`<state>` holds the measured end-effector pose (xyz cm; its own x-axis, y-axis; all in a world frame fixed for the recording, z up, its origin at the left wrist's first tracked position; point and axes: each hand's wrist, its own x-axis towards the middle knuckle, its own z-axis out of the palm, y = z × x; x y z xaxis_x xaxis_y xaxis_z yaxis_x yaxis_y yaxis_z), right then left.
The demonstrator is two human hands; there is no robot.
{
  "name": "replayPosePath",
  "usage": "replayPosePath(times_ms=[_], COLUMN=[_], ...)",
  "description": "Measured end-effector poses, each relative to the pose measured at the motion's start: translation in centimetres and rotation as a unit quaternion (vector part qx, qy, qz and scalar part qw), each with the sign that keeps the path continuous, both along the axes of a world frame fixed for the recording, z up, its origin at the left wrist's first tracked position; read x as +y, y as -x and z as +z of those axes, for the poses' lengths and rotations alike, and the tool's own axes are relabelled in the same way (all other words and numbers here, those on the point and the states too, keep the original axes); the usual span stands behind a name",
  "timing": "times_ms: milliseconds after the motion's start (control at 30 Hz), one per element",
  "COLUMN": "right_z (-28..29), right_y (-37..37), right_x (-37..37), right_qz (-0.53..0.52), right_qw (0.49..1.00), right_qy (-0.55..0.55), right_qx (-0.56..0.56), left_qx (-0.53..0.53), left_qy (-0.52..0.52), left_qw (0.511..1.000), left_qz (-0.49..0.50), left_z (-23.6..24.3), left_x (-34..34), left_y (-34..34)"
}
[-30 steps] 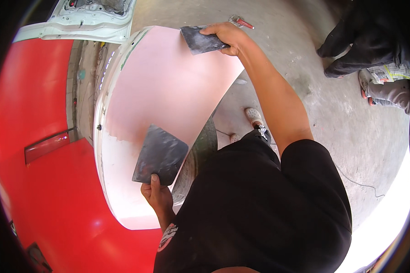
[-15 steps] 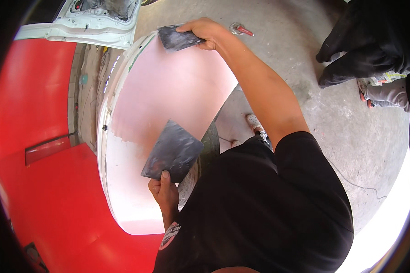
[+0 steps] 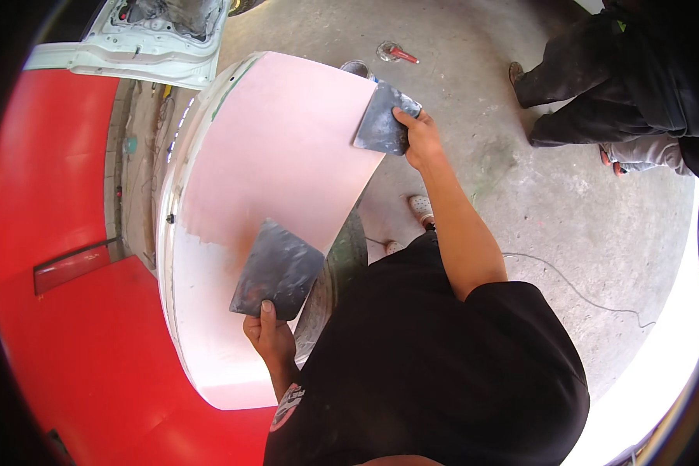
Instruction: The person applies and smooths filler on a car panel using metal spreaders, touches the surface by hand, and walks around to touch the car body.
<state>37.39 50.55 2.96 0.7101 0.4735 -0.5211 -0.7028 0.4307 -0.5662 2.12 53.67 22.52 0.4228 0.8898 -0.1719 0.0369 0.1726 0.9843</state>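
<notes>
My left hand (image 3: 269, 342) holds a smudged dark square plate (image 3: 278, 272) by its bottom edge, over the lower part of a curved car panel (image 3: 279, 155) coated in pale pink and white. My right hand (image 3: 419, 138) grips a second dark, grey-smeared plate (image 3: 379, 118) at the panel's upper right edge. Both hands have the thumb lying on top of the plate. Under the panel's right side, a dark rounded support (image 3: 346, 252) shows in part.
Red body panels (image 3: 70, 342) lie left, a pale door (image 3: 144, 50) above them. A can (image 3: 356, 68) and red-handled tool (image 3: 404, 54) are beyond the panel. Another person's dark-trousered legs (image 3: 575, 116) are at right. A cable (image 3: 575, 287) crosses the concrete floor (image 3: 536, 217).
My right hand and its plate have moved down and right along the panel's top, uncovering the can. My left plate shifted slightly and came back. The other person's legs have shifted left.
</notes>
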Motion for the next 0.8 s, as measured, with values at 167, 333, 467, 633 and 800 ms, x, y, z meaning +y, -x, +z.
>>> replayPosePath(times_ms=[167,333,467,633,800], right_z=[4.6,9.8,14.9,17.3,14.1], right_y=[-0.9,-1.0,4.6,16.4,14.7], right_x=[4.9,8.5,8.9,1.9,-3.7], right_qz=[0.047,0.104,0.149,0.32,0.384], right_qw=[0.997,0.985,0.943,0.817,0.76], right_qy=[-0.026,-0.089,-0.209,-0.148,0.024], right_qx=[-0.046,-0.109,-0.21,-0.456,-0.524], left_qx=[-0.001,-0.019,-0.04,-0.118,-0.196], left_qy=[-0.019,-0.071,-0.194,-0.292,-0.309], left_qw=[1.0,0.997,0.979,0.943,0.93], left_qz=[0.0,-0.003,0.056,0.11,0.023], left_z=[0.4,1.3,2.2,2.6,4.0], left_x=[0.2,0.8,3.2,7.5,9.3], left_y=[0.0,-0.3,-2.4,-7.0,-7.6])
